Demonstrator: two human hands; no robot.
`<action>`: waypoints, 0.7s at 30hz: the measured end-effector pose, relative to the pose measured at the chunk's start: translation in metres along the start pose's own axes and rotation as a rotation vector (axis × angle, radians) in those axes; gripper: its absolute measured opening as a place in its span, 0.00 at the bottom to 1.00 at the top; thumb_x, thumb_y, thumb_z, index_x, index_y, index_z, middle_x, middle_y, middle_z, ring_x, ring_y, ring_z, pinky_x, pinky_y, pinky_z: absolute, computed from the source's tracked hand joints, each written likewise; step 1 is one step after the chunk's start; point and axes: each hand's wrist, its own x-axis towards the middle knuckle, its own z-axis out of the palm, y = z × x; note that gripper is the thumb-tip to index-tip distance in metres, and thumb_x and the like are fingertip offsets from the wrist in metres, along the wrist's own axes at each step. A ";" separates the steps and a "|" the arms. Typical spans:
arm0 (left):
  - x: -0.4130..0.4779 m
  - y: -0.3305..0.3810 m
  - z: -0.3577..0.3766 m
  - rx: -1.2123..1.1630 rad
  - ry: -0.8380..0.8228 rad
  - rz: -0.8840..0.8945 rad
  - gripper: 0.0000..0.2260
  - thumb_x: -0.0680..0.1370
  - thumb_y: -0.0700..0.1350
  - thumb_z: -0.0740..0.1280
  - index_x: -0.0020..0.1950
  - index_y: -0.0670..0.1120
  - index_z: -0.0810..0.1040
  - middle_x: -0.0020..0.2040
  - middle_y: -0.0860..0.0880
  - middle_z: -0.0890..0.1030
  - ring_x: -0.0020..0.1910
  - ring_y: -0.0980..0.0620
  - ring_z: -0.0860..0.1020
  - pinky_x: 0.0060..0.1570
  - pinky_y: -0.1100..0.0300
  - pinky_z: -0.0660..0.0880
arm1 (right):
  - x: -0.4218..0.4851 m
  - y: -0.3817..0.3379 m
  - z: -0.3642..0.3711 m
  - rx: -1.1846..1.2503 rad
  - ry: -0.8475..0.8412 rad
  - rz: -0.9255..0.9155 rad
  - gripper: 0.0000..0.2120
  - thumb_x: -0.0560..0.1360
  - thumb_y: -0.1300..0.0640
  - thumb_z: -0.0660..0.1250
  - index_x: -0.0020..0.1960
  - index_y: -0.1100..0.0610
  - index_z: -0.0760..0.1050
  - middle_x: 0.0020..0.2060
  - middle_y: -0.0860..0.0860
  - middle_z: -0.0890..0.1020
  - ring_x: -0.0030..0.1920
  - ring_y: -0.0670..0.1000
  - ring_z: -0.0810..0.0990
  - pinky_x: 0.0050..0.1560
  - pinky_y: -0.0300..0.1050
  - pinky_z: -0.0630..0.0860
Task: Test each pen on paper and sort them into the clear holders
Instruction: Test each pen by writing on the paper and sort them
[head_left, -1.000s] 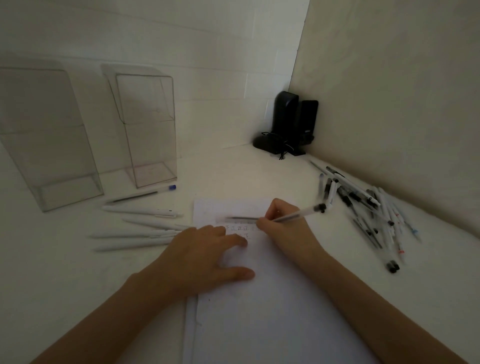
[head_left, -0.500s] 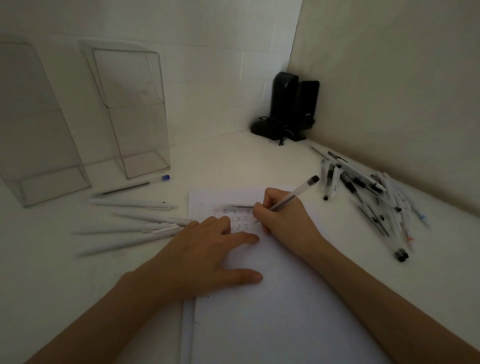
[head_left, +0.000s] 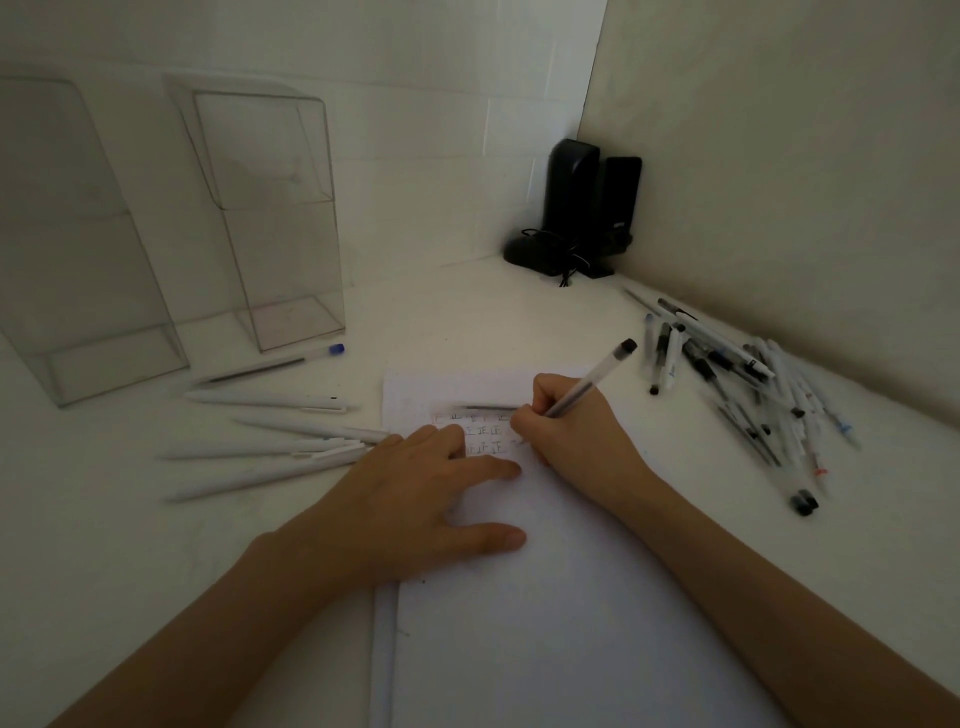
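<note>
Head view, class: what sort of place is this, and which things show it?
Probably a desk in a room corner, perhaps at home or in an office: a white desktop, black computer speakers at the back, and paper beside a pile of pens.

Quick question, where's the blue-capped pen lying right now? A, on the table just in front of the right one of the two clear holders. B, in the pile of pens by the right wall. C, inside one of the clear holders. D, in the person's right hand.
A: the blue-capped pen lies flat on the table just in front of the clear holder, outside it.
</note>
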 end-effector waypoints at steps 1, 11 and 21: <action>0.000 0.000 0.000 -0.001 0.001 0.000 0.32 0.66 0.73 0.47 0.68 0.67 0.60 0.45 0.58 0.64 0.41 0.62 0.62 0.38 0.72 0.57 | 0.000 0.000 0.000 -0.005 0.003 -0.002 0.16 0.69 0.64 0.66 0.30 0.55 0.60 0.22 0.47 0.63 0.25 0.43 0.61 0.26 0.36 0.60; 0.002 -0.004 0.003 -0.018 0.045 0.025 0.32 0.66 0.73 0.46 0.68 0.66 0.60 0.41 0.60 0.62 0.40 0.66 0.61 0.36 0.72 0.56 | -0.001 0.000 0.000 0.003 0.015 -0.017 0.17 0.69 0.65 0.65 0.30 0.55 0.59 0.24 0.48 0.62 0.25 0.44 0.60 0.25 0.35 0.58; 0.002 -0.006 0.005 -0.029 0.068 0.055 0.34 0.64 0.76 0.43 0.67 0.67 0.62 0.40 0.63 0.61 0.40 0.66 0.62 0.35 0.72 0.56 | -0.001 -0.002 0.000 -0.025 -0.028 -0.028 0.17 0.69 0.64 0.66 0.29 0.54 0.60 0.22 0.47 0.62 0.24 0.43 0.61 0.26 0.36 0.59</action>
